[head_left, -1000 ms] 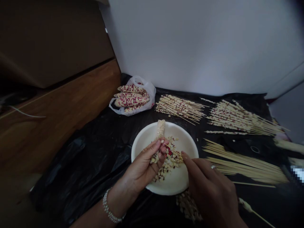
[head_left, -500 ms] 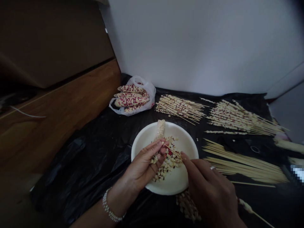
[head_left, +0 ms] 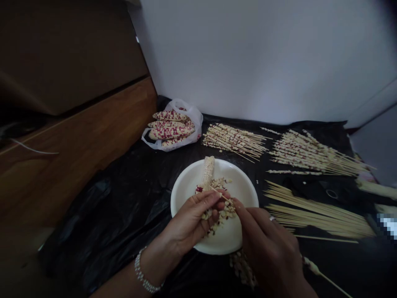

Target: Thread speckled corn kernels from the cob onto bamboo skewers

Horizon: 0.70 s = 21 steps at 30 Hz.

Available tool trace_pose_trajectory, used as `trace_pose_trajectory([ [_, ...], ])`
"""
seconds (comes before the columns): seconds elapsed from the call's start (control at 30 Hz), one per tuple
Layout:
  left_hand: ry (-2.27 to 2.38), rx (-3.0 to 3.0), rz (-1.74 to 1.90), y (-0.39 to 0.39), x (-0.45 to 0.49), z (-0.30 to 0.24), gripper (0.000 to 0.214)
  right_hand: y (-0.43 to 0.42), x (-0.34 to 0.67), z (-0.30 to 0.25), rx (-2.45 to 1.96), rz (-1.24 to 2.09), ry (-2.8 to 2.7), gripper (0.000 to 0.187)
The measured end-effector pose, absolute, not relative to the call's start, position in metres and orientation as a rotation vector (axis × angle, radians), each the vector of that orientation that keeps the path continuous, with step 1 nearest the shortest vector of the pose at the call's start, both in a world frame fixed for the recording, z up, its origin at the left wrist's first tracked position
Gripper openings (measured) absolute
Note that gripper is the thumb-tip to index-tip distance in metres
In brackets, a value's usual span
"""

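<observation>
The left hand (head_left: 194,219) is pinching narrowly near the tip of a thin wooden skewer (head_left: 228,200) over a white bowl (head_left: 231,240), with pale kernels (head_left: 206,214) showing between its thumb and curled fingers. The right hand (head_left: 268,238) is gripping the same skewer further down, its fingertips closing just beside the left's. The lower part seems to be running beneath the right hand and coming out at its far side, carrying a few kernels; the hand is covering the join. Inside the bowl, loose cream and dark-red kernels (head_left: 229,212) are lying in a heap, and a mostly stripped cob (head_left: 209,170) is leaning on the far rim. Beyond it, speckled ears (head_left: 172,132) are filling a plastic bag (head_left: 197,116). Two piles of loaded skewers (head_left: 232,138) and a fan of bare skewers (head_left: 319,215) are resting on the black plastic sheet (head_left: 133,186).
</observation>
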<state>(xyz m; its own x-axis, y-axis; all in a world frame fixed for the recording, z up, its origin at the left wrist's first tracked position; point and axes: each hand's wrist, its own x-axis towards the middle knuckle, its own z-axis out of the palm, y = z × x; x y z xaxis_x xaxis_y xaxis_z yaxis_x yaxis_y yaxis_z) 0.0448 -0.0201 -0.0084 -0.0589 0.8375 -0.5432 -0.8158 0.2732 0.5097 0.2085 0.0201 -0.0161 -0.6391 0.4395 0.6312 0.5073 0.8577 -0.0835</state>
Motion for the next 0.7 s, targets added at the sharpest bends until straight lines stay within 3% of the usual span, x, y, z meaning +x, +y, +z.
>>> trace_pose_trajectory([
  [0.27,0.679,-0.127,1.389,-0.018,0.038,-0.004,0.026,0.024,0.216,-0.022,-0.772,-0.164,-2.313,0.030],
  [0.43,0.638,-0.114,1.419,-0.018,0.031,0.000,0.054,0.026,0.219,-0.023,-0.735,-0.130,-2.341,0.034],
  [0.7,0.774,-0.036,1.417,-0.019,0.031,-0.005,0.031,0.024,0.218,-0.026,-0.700,-0.087,-2.311,0.042],
])
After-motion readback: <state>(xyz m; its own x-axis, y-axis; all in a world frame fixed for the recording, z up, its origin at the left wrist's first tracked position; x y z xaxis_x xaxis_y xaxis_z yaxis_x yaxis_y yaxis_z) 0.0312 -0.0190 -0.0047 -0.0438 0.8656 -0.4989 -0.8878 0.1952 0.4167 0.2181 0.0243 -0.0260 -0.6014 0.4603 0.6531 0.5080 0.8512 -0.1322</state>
